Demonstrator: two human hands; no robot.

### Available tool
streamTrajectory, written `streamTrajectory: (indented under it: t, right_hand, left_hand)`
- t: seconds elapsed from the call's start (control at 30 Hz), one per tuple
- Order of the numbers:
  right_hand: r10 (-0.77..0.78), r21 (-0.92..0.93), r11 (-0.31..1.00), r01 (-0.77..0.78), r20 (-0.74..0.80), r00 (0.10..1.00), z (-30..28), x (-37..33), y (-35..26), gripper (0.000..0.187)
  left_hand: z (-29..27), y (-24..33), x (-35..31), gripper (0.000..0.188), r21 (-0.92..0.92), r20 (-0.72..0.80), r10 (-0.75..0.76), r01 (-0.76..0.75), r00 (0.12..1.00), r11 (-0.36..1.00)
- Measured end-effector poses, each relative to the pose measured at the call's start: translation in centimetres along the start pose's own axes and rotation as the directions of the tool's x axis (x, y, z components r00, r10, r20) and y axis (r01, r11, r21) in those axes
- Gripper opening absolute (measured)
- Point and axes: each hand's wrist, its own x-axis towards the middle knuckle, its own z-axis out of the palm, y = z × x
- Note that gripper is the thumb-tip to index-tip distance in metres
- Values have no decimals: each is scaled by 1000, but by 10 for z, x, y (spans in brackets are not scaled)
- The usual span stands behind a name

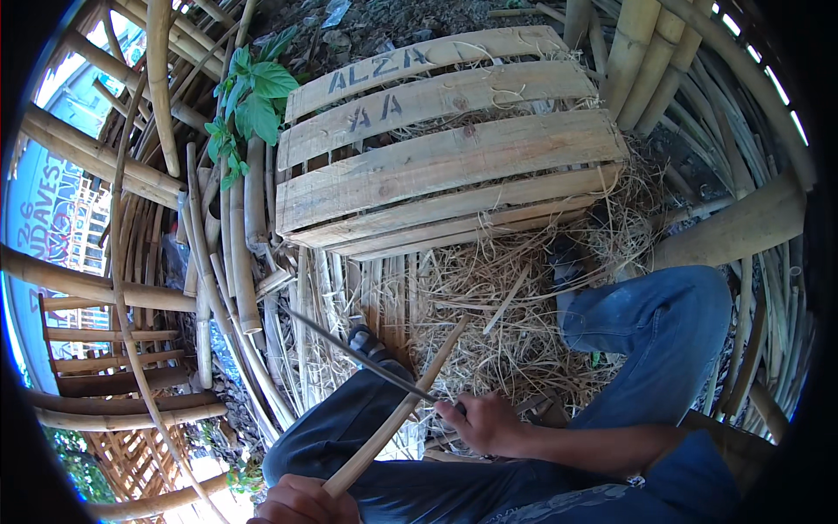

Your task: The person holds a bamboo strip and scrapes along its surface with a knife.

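At the lower edge, my left hand (301, 504) is closed round the lower end of a pale bamboo strip (381, 433). The strip slants up and away to the right and narrows toward its far end. My right hand (491, 425) grips the dark handle of a knife (360, 355). Its long dark blade points up and to the left, crossing the strip at a slant about midway along. Whether the edge bites into the bamboo I cannot tell. Both hands are in front of my bent legs.
A slatted wooden crate (454, 153) stands ahead on the ground. Bamboo shavings (489, 297) lie thick between it and my knees. Bamboo poles (240, 236) and a leafy green plant (262, 83) are on the left. A thick bamboo pole (742, 223) is at the right.
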Motion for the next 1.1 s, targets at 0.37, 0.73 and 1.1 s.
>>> streamTrajectory:
  t: [0.37, 0.73, 1.1]
  right_hand:
    - [-32, -20, 999, 30, -98, 995, 5, -5, 2, 64]
    - [26, -43, 999, -24, 42, 999, -5, 1, 1, 71]
    - [10, -31, 999, -11, -47, 999, 2, 1, 4, 70]
  left_hand:
    - [30, -7, 1, 54, 347, -369, 138, -2, 919, 938]
    - [30, -9, 0, 58, 356, -341, 152, -22, 928, 934]
    - [24, -6, -5, 60, 324, -379, 128, 2, 916, 946]
